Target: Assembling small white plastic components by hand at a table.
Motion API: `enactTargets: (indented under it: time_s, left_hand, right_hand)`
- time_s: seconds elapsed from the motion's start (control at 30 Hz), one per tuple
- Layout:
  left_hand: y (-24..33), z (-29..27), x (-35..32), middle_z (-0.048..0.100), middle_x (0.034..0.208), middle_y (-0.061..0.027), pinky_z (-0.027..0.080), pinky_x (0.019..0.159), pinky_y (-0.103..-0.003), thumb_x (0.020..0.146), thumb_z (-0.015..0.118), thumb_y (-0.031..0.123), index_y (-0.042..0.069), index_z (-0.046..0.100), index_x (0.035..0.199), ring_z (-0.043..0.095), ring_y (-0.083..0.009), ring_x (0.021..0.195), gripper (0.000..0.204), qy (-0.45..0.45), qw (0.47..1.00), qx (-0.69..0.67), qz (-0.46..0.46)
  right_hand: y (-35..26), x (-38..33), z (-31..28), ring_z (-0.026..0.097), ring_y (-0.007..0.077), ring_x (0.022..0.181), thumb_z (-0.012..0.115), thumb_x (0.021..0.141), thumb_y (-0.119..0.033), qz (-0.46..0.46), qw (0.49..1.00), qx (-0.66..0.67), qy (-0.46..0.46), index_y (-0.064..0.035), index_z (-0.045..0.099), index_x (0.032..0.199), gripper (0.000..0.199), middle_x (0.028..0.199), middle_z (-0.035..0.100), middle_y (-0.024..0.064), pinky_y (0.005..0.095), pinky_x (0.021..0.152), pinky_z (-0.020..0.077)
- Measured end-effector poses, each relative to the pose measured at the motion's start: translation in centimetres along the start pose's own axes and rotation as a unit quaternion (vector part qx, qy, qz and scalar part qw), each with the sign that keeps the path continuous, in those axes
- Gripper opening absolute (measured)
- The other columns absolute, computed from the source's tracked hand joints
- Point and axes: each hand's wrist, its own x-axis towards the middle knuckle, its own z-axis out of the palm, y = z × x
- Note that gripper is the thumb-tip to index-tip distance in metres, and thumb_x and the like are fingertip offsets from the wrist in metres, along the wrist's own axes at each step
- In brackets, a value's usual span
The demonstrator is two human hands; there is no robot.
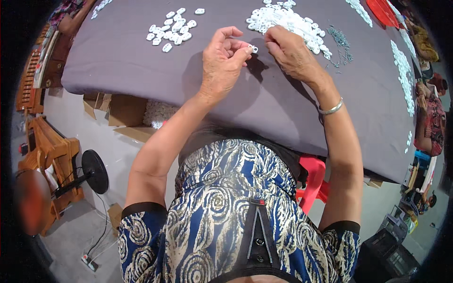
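My left hand (222, 59) pinches a small white plastic piece (254, 48) between thumb and fingertips above the grey cloth-covered table (141, 66). My right hand (290, 49) rests fingers-down just right of it, at the edge of a large heap of white plastic pieces (283, 21); whether it holds anything I cannot see. A silver bracelet (331, 109) circles my right wrist. A smaller group of white pieces (172, 28) lies to the left of my left hand. A scatter of small grey metal pins (340, 42) lies right of the heap.
More white pieces run along the table's right side (405, 70) and far left corner (100, 7). Another person (432, 118) sits at the right edge. An open cardboard box (137, 115) with white pieces stands under the table, a pink stool (314, 181) beneath me, a floor fan (94, 172) at left.
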Motion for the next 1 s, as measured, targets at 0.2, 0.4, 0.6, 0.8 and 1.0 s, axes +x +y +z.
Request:
enactTargets:
  time_s: [0.2,0.4,0.6,0.8,1.0]
  left_hand:
    - [0.1,0.8,-0.8,0.059,0.087,-0.0042,0.048,0.063,-0.02,0.083,0.061,0.0,0.002,0.047,0.113,0.056,-0.0077,0.074,0.034,-0.022,0.999,-0.003,-0.024]
    - [-0.1,0.9,-0.9,0.059,0.086,-0.0037,0.048,0.063,-0.02,0.084,0.061,-0.001,0.002,0.046,0.113,0.056,-0.0076,0.074,0.033,-0.022,1.0,0.013,-0.014]
    - [-0.1,1.0,-1.1,0.059,0.086,-0.0036,0.048,0.063,-0.02,0.084,0.06,-0.001,0.003,0.046,0.114,0.056,-0.0077,0.074,0.033,-0.021,1.0,0.013,-0.013]
    - [-0.3,1.1,-1.0,0.059,0.085,-0.0039,0.047,0.062,-0.02,0.083,0.061,-0.002,0.002,0.046,0.114,0.056,-0.0076,0.074,0.034,-0.022,1.0,0.006,-0.012]
    - [-0.5,0.9,-0.9,0.059,0.086,-0.004,0.047,0.062,-0.02,0.083,0.061,-0.002,0.002,0.046,0.114,0.056,-0.0074,0.073,0.035,-0.018,1.0,0.023,0.005]
  right_hand:
    - [-1.2,-1.2,0.2,0.052,0.0141,0.066,0.052,0.089,-0.009,0.12,0.959,0.253,0.051,-0.0012,0.056,0.095,0.011,0.075,0.058,0.0062,0.0298,0.062,0.0459]
    - [-1.9,-1.4,0.0,0.048,0.0049,0.061,0.056,0.089,-0.013,0.185,0.894,0.408,0.016,-0.0035,0.061,0.096,0.013,0.071,0.055,-0.0027,0.0216,0.053,0.0413]
    - [-2.4,-1.4,-0.3,0.045,0.0028,0.056,0.06,0.087,-0.016,0.204,0.875,0.438,0.019,-0.0041,0.062,0.092,0.013,0.07,0.054,-0.0053,0.0179,0.049,0.0375]
    - [-2.3,-1.5,-0.3,0.042,0.001,0.054,0.062,0.085,-0.017,0.232,0.838,0.493,0.009,-0.0057,0.062,0.088,0.012,0.069,0.053,-0.007,0.0163,0.048,0.0356]
    - [-2.3,-1.4,0.0,0.041,0.0007,0.054,0.061,0.086,-0.019,0.229,0.852,0.471,0.004,-0.0059,0.062,0.088,0.013,0.067,0.051,-0.0076,0.0158,0.048,0.0344]
